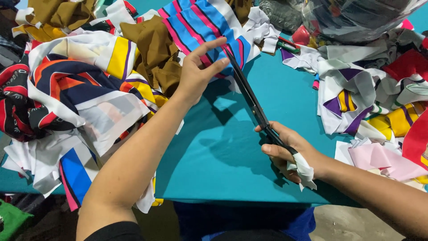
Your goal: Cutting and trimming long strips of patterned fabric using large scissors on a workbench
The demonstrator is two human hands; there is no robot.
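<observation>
Two hands at work on the teal table (223,169). Left hand (196,73) pins striped cloth (200,22) near the far edge, fingers spread flat on it. Right hand (285,151) is clamped around the scissors (252,100) handle (loop wrapped in white rag); blades reach the cloth. Scrap piles (67,89) crowd both sides.

place: sewing workshop | signs: fabric scraps (80,89) heaped on cutting table (223,160), scissors (252,100)
</observation>
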